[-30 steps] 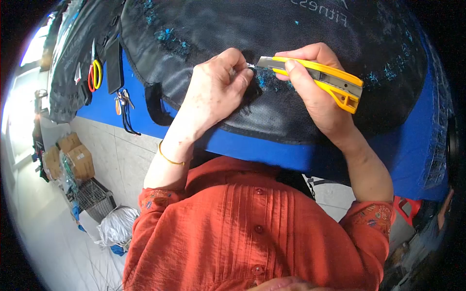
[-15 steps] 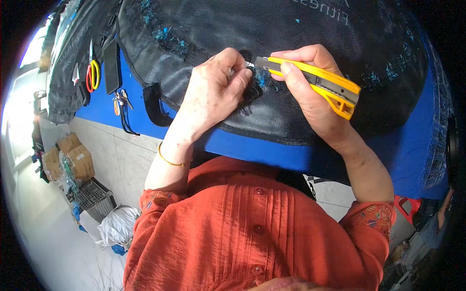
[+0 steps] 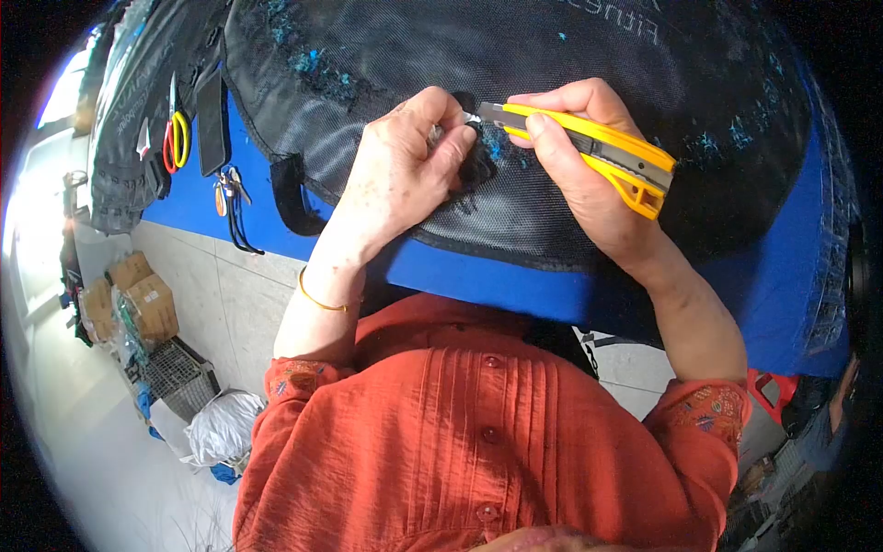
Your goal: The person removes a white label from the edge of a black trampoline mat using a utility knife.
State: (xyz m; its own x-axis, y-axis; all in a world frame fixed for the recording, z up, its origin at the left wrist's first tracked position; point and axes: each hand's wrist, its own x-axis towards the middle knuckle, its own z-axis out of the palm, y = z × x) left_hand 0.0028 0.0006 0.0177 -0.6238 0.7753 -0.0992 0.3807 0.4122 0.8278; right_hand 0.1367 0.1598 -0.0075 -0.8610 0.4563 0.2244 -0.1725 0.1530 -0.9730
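My right hand (image 3: pixel 593 138) is closed round a yellow utility knife (image 3: pixel 625 161), its blade pointing left. The tip meets a small whitish piece between the thumb and forefinger of my left hand (image 3: pixel 409 161). That hand is pinched shut, and its fingers hide most of what it holds, so I cannot tell its kind. Beneath both hands spreads a black mesh mat (image 3: pixel 368 55) with printed lettering at the top. Blue thread scraps (image 3: pixel 494 147) lie on the mesh just under the blade.
On the left lie scissors (image 3: pixel 175 138) with red and yellow handles, a black phone (image 3: pixel 212 124) and keys (image 3: pixel 237 184) on a cord. The mat rests on a blue tabletop (image 3: pixel 515 285). Cardboard boxes (image 3: pixel 152 308) and a white plastic bag (image 3: pixel 225 428) stand on the floor.
The knife and my right hand have shifted slightly left and up. My left hand keeps its pinch, almost in the same place.
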